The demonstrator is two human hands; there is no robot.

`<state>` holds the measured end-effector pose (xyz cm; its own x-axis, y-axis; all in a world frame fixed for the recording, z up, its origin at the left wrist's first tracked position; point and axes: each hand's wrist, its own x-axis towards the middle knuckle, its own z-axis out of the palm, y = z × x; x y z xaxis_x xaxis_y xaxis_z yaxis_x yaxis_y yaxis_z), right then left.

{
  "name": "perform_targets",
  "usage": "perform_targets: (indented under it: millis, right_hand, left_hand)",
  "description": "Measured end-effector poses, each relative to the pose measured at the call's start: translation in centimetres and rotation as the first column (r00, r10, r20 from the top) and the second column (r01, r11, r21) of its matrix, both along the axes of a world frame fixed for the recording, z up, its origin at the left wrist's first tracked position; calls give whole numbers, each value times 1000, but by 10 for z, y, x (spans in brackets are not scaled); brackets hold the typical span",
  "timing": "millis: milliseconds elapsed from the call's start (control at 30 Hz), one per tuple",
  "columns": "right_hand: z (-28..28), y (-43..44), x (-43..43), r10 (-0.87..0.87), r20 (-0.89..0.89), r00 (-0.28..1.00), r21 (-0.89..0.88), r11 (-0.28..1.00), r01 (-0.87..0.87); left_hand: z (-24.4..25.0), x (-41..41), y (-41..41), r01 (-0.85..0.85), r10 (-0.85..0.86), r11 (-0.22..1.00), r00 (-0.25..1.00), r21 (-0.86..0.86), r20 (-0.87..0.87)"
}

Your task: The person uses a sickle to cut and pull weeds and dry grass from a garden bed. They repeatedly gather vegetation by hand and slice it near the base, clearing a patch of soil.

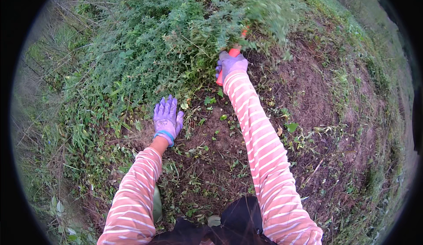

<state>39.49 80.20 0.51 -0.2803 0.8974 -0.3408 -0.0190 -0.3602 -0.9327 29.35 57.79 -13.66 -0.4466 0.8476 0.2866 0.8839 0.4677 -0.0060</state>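
Note:
My right hand (232, 63), in a purple work glove, is closed around the red handle (234, 52) of a tool. The tool's far part runs up among the leaves, where its shape is hidden. Left of it, my left hand (167, 118), in a purple glove with a blue cuff, is spread with nothing in it, low over the ground beside the plants. A dense leafy green bush (148, 50) stands in front of both hands. Some foliage (269, 10) at the bush's right side is blurred.
Bare brown soil (214, 146) strewn with cut leaves and small weeds lies between my arms. More soil and dry plant litter (304, 83) stretch to the right. Grass and weeds (82, 136) grow thickly on the left. Thin dry stems (66, 17) stand at the upper left.

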Motion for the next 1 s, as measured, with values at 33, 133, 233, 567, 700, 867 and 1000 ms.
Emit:
perform_targets:
  millis: [33,133,233,567,700,867,1000]
  right_hand:
    - [7,-13,-29,84,79,993,148,984,-95]
    - [-1,-53,-84,173,666,725,316,815,-485]
    - [-29,-67,-99,253,774,580,215,757,-617]
    - [-7,-88,-89,268,778,568,236,713,-660]
    - [17,-91,-58,215,754,621,329,695,-639]
    - [24,-95,-9,160,784,599,352,682,-642]
    - [14,-88,27,70,784,617,422,669,-612]
  left_hand:
    - [1,-1,0,7,-7,1000,1000,-27,-1]
    - [4,0,1,7,-6,1000,1000,-25,18]
    - [4,1,1,20,-21,997,1000,-81,-11]
    - [4,3,-1,1,-2,1000,998,-23,-67]
    - [3,4,0,-5,5,1000,996,8,-86]
    - [2,7,1,-10,8,1000,997,-17,-72]
    - [2,8,2,1,0,1000,998,15,-63]
